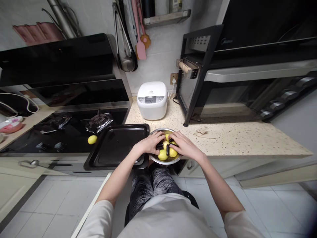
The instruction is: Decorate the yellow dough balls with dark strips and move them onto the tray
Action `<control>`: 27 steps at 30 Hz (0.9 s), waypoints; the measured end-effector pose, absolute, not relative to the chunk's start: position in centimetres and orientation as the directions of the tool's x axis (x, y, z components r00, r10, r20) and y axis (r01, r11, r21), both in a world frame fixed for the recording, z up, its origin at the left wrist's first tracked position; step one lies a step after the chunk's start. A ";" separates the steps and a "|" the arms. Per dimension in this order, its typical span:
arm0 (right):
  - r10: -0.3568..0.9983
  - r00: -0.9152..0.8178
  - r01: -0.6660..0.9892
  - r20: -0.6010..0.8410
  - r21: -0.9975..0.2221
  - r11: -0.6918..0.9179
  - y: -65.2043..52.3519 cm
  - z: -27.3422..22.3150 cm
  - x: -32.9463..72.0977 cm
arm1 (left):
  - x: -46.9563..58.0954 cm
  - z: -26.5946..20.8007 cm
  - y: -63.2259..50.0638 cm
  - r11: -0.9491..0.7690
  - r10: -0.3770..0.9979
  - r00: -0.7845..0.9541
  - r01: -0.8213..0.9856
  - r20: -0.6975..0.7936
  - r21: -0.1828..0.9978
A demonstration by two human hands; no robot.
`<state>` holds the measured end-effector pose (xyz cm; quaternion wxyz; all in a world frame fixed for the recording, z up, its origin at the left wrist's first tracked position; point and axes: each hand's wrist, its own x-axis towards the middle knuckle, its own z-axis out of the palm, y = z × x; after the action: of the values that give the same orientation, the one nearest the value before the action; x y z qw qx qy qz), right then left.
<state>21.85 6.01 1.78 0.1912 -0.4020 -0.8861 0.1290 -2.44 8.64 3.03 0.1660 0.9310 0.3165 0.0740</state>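
A metal bowl (pixel 166 161) stands at the counter's front edge, holding yellow lemon-like fruits (pixel 162 154) and small dark eggplant-like pieces (pixel 167 149). Both of my hands reach into it. My left hand (pixel 151 142) rests on the bowl's left side with its fingers curled over a dark piece. My right hand (pixel 182 144) lies over the right side, fingers down among the fruits and dark pieces. Whether either hand really grips something is hard to tell. Left of the bowl sits an empty black baking tray (pixel 116 146).
One loose yellow fruit (pixel 92 139) lies on the black stovetop (pixel 49 132), near crumpled dark foil (pixel 99 120). A white rice cooker (pixel 152 100) stands at the back. A black oven (pixel 235 76) fills the right of the speckled counter (pixel 247 138).
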 end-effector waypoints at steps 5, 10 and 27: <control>0.738 -0.644 0.626 0.199 -0.417 0.659 6.3 1.7 22.0 | -2.8 2.8 7.6 -0.735 0.636 0.768 0.573 0.078 0.362; 0.729 -0.653 0.612 0.205 -0.423 0.668 6.3 1.8 22.1 | -2.9 2.6 6.6 -0.712 0.672 0.732 0.600 0.109 0.364; 0.770 -0.551 0.639 0.322 -0.431 0.637 4.1 1.2 22.0 | -3.2 2.2 5.5 -0.691 0.688 0.702 0.557 0.185 0.461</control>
<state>22.04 4.11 1.24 0.2465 -0.4046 -0.8706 0.1327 -3.22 5.52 2.18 0.1887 0.9029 0.3447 0.1744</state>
